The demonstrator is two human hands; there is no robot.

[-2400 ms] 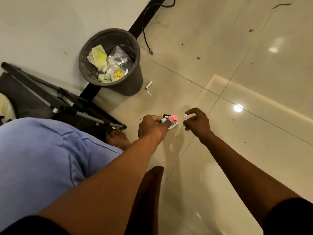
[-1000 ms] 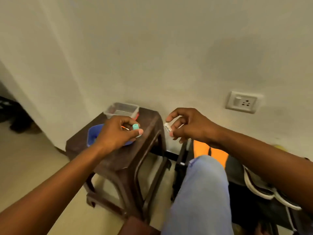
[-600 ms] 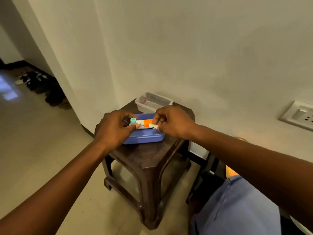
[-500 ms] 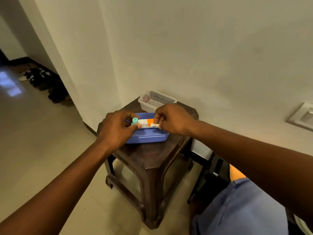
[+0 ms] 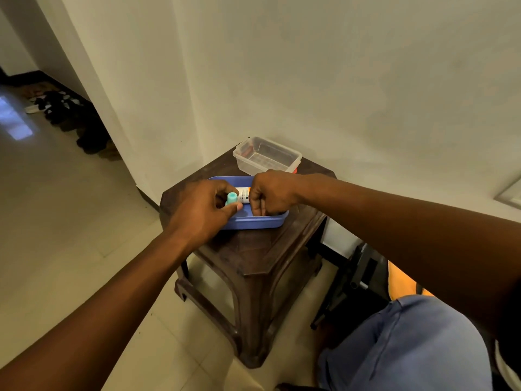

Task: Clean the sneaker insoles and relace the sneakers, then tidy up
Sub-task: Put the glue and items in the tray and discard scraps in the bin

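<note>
Two hands meet over a blue tray (image 5: 255, 222) that sits on a dark brown stool (image 5: 253, 258) standing against a pale wall (image 5: 310, 66); the left hand (image 5: 201, 213) has its fingers and thumb curled round the end of a small tube (image 5: 243, 195) that carries a teal cap (image 5: 231, 197), the thumb lying just below the cap; the right hand (image 5: 272, 193) has its fingers curled down on the tube's other end, where the white body shows an orange patch, so both hands grip the one tube between them; the tube lies roughly level, just above the tray's inside, and whether it touches the tray floor cannot be told; behind the blue tray, nearer the wall, stands a clear plastic container (image 5: 267, 155), its near edge just beside the right hand, with something red showing at its left end and at its right corner; the stool rests on a light tiled floor (image 5: 70, 221); at the lower right a knee in blue denim (image 5: 408, 348) fills the corner, with an orange cloth (image 5: 400, 280) and a dark metal frame (image 5: 349, 280) beyond it; far back at the upper left, a row of dark shoes (image 5: 64, 111) lines the base of another wall; part of a white wall plate (image 5: 510, 193) shows at the right edge.
</note>
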